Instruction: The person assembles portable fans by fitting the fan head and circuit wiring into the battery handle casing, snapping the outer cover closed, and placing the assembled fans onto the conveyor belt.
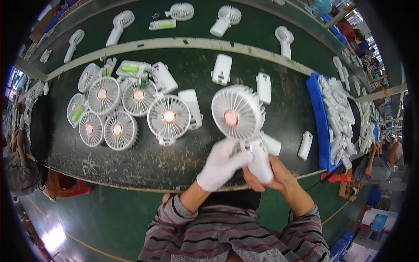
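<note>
A white handheld fan (234, 114) with a copper-coloured centre is held up in front of me over the table's near edge. My left hand (221, 164), in a white glove, is closed around the fan's neck, with the thumb at the top of the handle. My bare right hand (279, 174) wraps the lower handle from behind and the right; part of its fingers is hidden by the handle. Just behind the handle lies a white handle shell (271, 144). Left of the held fan, another fan head (169, 116) rests on the table beside a white shell (190, 107).
Several fan heads (104, 95) are piled at the left, some with green batteries (129, 69) exposed. More white shells (222, 69) lie farther back and at the right (305, 145). A blue bin (322, 126) holds white parts. Beyond a pale rail (174, 42), fans lie on a green belt (148, 32).
</note>
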`<state>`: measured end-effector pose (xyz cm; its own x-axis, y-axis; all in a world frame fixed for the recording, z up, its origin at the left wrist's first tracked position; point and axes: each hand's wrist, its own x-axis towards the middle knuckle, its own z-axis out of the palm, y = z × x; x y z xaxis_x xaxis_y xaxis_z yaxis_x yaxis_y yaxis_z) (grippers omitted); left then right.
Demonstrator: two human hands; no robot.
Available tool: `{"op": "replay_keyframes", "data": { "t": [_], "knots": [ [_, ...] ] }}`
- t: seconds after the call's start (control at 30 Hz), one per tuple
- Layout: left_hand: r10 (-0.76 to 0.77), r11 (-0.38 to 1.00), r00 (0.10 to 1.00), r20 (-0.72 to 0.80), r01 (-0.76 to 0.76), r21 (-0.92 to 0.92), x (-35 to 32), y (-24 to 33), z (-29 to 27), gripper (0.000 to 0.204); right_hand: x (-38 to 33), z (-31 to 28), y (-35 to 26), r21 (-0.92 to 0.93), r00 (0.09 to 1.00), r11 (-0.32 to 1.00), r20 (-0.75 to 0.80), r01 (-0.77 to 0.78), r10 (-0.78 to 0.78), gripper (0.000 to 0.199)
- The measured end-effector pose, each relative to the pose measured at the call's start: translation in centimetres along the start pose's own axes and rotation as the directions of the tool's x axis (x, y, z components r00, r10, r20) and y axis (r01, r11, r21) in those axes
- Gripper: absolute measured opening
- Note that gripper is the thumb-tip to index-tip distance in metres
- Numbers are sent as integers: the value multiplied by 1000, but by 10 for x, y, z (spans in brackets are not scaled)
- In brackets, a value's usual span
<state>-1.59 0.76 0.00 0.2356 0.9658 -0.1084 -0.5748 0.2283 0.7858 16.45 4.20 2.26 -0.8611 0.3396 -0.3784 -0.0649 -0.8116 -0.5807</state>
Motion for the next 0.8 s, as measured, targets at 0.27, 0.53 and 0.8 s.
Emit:
{"op": "replay_keyframes", "data": {
  "t": [0.27,0.53,0.8],
  "knots": [
    [16,928,982,-190,-86,-364,10,0,5,45,39,-42,-98,-137,800,956,-524,258,-292,36],
    [-49,871,972,-230,-71,-486,15,-1,1,35,123,-149,-253,-626,362,716,-619,309,-697,36],
    [-53,898,968,-244,-61,-436,9,-9,-3,32,258,-115,-276,-838,524,439,-227,324,-821,28]
  ]
}}
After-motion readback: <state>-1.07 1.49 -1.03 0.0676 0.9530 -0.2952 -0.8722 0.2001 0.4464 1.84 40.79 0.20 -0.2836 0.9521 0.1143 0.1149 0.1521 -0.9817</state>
